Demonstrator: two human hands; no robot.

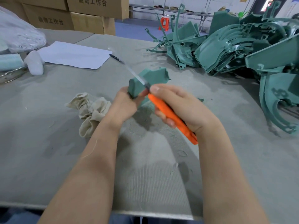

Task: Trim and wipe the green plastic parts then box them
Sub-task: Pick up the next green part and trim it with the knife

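Forearms [90,167]: yours lie nearest the lens, reaching over the near edge of the worktop [40,151] and meeting mid-surface.
Green part [152,77]: it's lifted off the worktop between your hands, tilted so its upper edge meets the blade. That looks like the trimming step.
Knife [168,113]: orange handle, with a long, blurred blade laid across the part and pointing away from you.
Left hand [124,102]: your fingers are curled round the part's lower corner, steadying it.
Right hand [182,107]: it's clamped round the knife handle, thumb pushed forward near the blade's root, probably for control.
Cloth [92,110]: crumpled just left of your left hand, handy for wiping.
Pile of green parts [234,50]: far right, well apart, likely untrimmed stock.
Cardboard boxes [90,21]: stacked beyond the far edge.
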